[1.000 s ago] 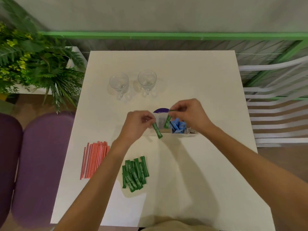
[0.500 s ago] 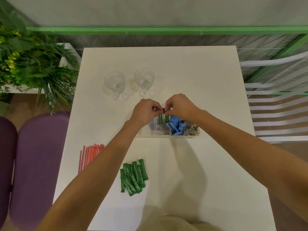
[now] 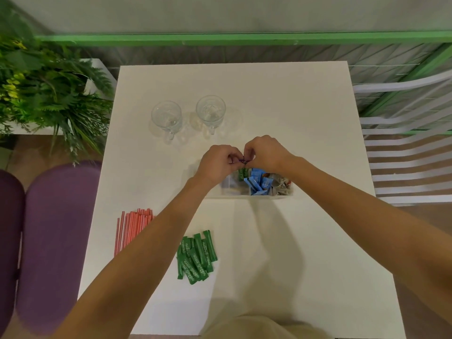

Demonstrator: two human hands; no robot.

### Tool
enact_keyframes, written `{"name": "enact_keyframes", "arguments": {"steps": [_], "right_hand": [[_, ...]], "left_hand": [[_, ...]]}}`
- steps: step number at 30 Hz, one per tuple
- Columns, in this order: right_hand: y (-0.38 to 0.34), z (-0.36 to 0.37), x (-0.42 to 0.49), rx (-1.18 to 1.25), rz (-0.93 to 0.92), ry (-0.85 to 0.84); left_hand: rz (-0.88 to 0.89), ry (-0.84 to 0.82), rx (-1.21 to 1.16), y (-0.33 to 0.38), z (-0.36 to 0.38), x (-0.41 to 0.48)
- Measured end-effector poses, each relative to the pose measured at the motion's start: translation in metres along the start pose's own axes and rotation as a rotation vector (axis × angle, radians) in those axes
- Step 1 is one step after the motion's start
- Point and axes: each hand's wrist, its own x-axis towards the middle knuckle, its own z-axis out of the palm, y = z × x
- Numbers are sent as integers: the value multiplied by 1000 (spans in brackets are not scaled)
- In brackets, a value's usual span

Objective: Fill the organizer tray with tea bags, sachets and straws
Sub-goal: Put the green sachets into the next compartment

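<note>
In the centre of the frame the left hand [image 3: 217,165] and the right hand [image 3: 266,152] meet with curled fingers over the back of the clear organizer tray [image 3: 244,195]. We cannot tell if they grip something. The tray holds upright green sachets [image 3: 242,173], blue sachets [image 3: 256,182] and tea bags [image 3: 281,185]. The loose green pile [image 3: 197,256] and red straws [image 3: 132,228] lie on the table [image 3: 293,106], lower left.

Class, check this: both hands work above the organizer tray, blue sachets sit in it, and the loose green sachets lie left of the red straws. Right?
No. The head view shows the loose green sachets lying right of the red straws, not left. The rest holds: the left hand and right hand work above the organizer tray, with blue sachets in it.
</note>
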Motion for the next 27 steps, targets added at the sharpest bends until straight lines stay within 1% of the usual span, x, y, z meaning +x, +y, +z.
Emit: {"name": "enact_keyframes", "arguments": {"steps": [2,4,6,8,10,11,12,14,17,21,24,27], "right_hand": [[1,-5,-5,83,8,37],[0,-10,-15,162,-8,155],[-7,-13,-30,211,-72,300],[-16,-14,-49,324,-159,412],[-25,-12,-69,453,-238,475],[-30,-8,-78,513,-266,477],[-34,-1,-87,562,-282,456],[-41,18,-101,607,-277,355],[-48,59,-113,598,-177,159],[-56,106,-98,456,28,-23],[-66,129,-82,338,126,-129],[-76,150,-76,253,164,-228]], "left_hand": [[-3,39,-56,1,-1,-6],[-4,98,-109,1,-5,-16],[-3,155,-141,-1,-12,-33],[-20,187,-166,-5,-19,-56],[-71,182,-173,-13,-22,-80],[-108,160,-170,-17,-22,-93],[-146,130,-173,-22,-20,-106],[-206,76,-168,-31,-15,-130],[-288,32,-79,-46,-3,-157],[-333,-21,143,-63,9,-177],[-379,-37,187,-68,15,-184],[-438,-63,217,-71,17,-185]]}}
